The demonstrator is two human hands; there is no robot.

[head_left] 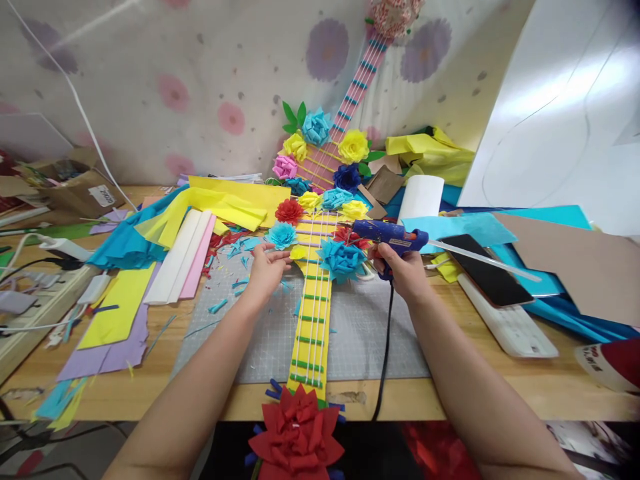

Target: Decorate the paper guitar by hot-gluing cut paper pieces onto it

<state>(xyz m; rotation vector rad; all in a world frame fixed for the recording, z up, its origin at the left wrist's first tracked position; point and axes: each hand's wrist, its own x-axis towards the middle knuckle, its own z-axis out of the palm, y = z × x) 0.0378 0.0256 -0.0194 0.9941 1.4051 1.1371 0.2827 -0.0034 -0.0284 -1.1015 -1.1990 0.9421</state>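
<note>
A yellow paper guitar [313, 320] lies on a grey cutting mat [360, 333], its body covered with paper flowers and a big red flower [297, 433] at the near end. My right hand [403, 270] grips a blue hot glue gun [387, 233], nozzle pointing left over the flowers, a glue stick jutting out to the right. My left hand [267, 267] holds a small yellow paper piece [297, 253] beside a light-blue flower [281, 235]. A blue flower [341, 259] sits between my hands.
A second, pink guitar [350, 100] with flowers leans on the back wall. Sheets of yellow, blue and purple paper [125, 300] lie left, a phone [487, 267] and white keyboard [510, 320] right, a power strip [30, 300] far left. The gun's black cord [385, 360] drops over the table edge.
</note>
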